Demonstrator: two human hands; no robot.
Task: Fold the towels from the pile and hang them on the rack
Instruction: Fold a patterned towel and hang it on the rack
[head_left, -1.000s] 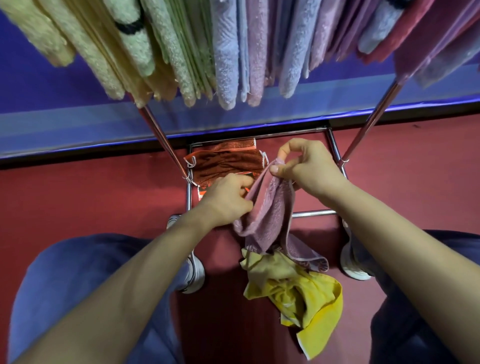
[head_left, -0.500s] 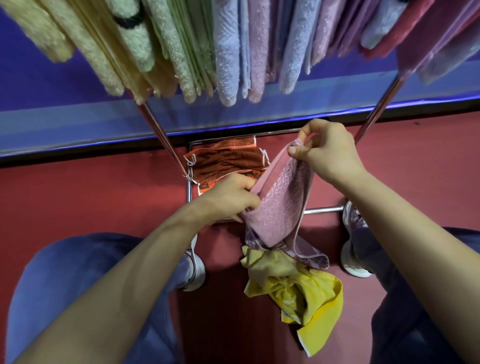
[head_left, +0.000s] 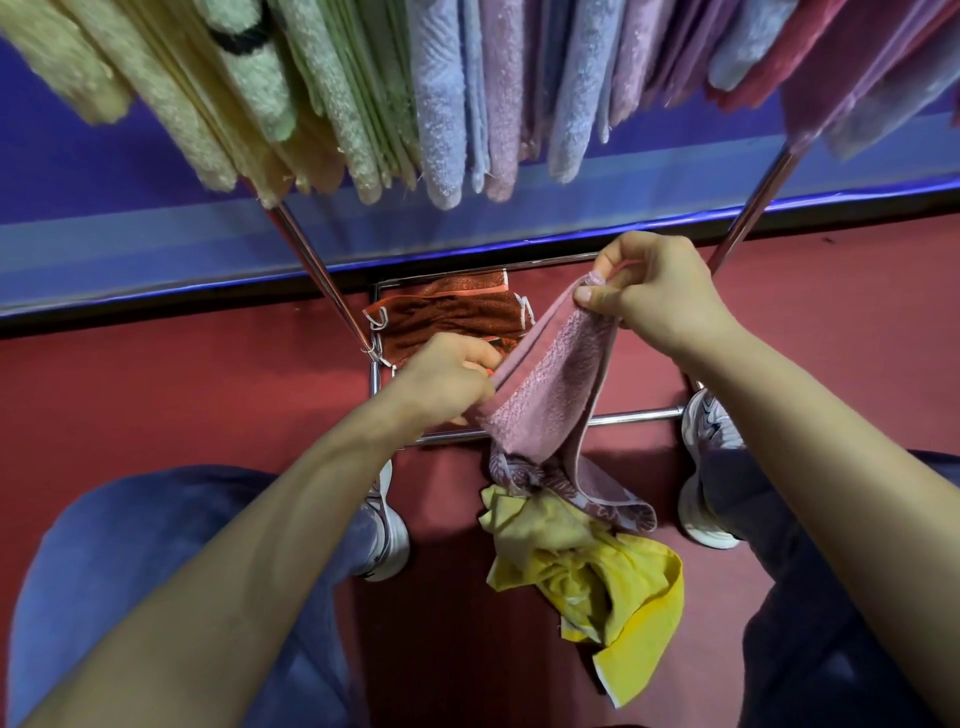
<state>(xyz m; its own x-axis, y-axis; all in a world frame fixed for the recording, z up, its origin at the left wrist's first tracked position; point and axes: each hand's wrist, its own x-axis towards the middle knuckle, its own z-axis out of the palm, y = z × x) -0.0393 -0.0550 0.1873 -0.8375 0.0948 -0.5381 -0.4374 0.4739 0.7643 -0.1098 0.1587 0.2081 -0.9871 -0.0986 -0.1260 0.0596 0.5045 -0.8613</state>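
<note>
We note the right hand (head_left: 660, 299) has lifted its pinched corner of the pink towel (head_left: 550, 395) away from the left hand (head_left: 447, 382), which grips the lower edge, drawing it taut above the pile (head_left: 587, 571); folding begun, hanging outstanding

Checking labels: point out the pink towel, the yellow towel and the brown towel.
pink towel (head_left: 545, 395), head view, stretched middle of the cloth.
yellow towel (head_left: 613, 582), head view, crumpled middle.
brown towel (head_left: 452, 317), head view, middle of its upper face.
</note>
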